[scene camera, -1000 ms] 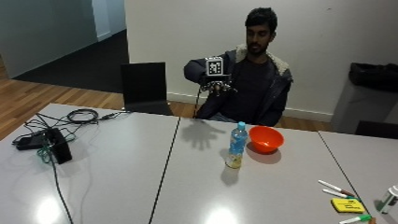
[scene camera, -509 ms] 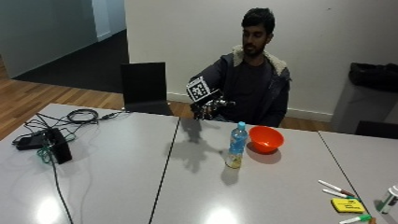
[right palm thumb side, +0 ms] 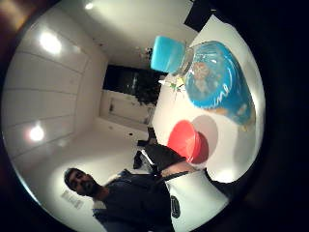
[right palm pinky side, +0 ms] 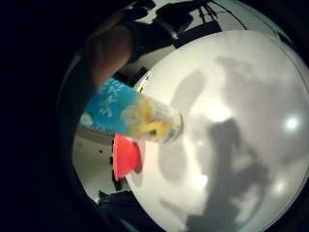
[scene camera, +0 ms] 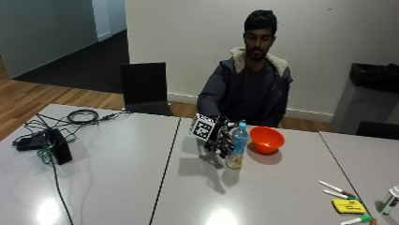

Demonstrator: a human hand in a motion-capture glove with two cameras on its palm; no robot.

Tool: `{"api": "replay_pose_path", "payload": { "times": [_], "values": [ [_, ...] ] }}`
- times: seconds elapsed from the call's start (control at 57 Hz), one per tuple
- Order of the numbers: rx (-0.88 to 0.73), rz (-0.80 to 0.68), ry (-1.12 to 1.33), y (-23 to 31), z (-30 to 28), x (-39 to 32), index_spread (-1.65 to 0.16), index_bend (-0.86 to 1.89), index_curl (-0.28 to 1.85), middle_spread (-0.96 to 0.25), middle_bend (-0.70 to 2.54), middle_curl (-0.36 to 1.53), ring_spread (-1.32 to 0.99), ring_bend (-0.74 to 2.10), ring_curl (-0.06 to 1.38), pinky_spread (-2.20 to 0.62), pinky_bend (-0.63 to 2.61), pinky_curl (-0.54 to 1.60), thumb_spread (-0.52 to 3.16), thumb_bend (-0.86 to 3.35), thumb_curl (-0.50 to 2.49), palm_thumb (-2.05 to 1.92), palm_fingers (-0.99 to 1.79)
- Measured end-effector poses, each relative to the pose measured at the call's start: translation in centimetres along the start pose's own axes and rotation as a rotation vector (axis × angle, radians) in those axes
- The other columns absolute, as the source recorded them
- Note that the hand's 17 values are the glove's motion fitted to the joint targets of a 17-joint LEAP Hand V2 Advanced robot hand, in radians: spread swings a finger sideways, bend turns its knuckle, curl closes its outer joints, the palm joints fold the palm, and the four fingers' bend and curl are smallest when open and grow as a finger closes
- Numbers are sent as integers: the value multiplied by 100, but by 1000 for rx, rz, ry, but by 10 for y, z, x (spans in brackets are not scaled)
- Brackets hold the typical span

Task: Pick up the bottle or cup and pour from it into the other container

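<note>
The gloved right hand [scene camera: 218,140] comes down from chest height at centre frame to table level, now right beside the bottle [scene camera: 236,151] at centre right. Whether the fingers close on the bottle cannot be confirmed.

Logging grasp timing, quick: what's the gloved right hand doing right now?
Right hand: at the bottle on the table; whether it grips it cannot be told.

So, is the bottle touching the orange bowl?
Apart. In the outside view, bare table shows between the bottle and the orange bowl.
</note>
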State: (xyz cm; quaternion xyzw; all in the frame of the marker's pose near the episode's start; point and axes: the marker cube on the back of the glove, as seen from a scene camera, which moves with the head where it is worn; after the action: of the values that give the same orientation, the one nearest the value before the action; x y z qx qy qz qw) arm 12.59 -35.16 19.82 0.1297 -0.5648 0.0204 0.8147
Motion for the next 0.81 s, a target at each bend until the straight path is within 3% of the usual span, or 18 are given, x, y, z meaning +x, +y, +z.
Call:
{"api": "replay_pose_path", "payload": {
  "times": [0.14, 0.246, 0.333, 0.421, 0.526, 0.807],
  "values": [
    [96, -85, -58, -17, 18, 16, -29, 9, 17, 1, 37, 34, 16, 38, 30, 35, 55, 38, 80, -1, 38, 51, 44],
    [44, 47, -93, -12, 27, 22, -30, 7, 16, -5, 41, 35, 10, 49, 33, 32, 52, 37, 78, -1, 39, 60, 60],
    [72, 39, -109, -17, 34, 25, -30, 6, 15, -11, 45, 36, 4, 53, 34, 30, 50, 36, 76, -2, 40, 66, 70],
    [166, -214, -106, -30, 40, 33, -31, 5, 14, -17, 49, 37, -3, 59, 36, 27, 47, 35, 75, -1, 42, 75, 82],
    [49, 56, -137, -21, 38, 24, -32, 5, 13, -22, 53, 39, -10, 61, 36, 23, 44, 35, 73, -1, 44, 82, 90],
    [53, 82, -161, -14, 43, 22, -31, 10, 17, -26, 49, 39, -20, 62, 37, 12, 34, 34, 69, -2, 50, 91, 111]
  ]
}}
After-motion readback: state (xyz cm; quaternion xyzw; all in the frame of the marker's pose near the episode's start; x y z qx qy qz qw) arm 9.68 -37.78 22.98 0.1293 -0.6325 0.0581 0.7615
